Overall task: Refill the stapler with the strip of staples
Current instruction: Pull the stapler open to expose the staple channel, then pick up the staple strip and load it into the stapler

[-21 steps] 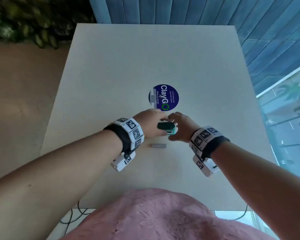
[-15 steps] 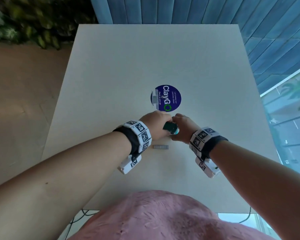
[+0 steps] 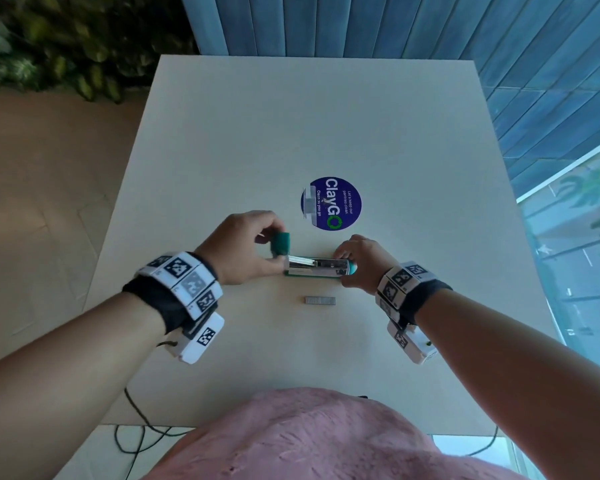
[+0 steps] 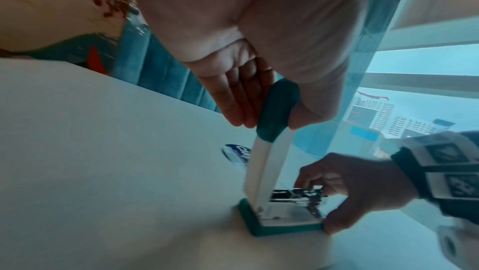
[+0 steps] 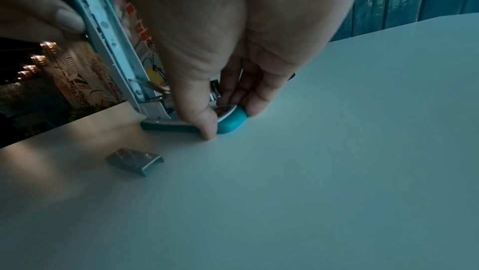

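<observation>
Small teal-and-white plastic stapler sat on the white table, left hand pinching its raised lid, right hand gripping the base; short grey metal staple strip lay loose nearby, likely light and brittle, best pinched by its sides.

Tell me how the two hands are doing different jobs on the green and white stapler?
The left hand pinches the teal tip of the stapler's lid and holds it swung up; the right hand grips the low front of the green and white stapler, base flat on the pale table. Left is raised, right is down by the tabletop. Neither touches the grey strip of staples.
</observation>
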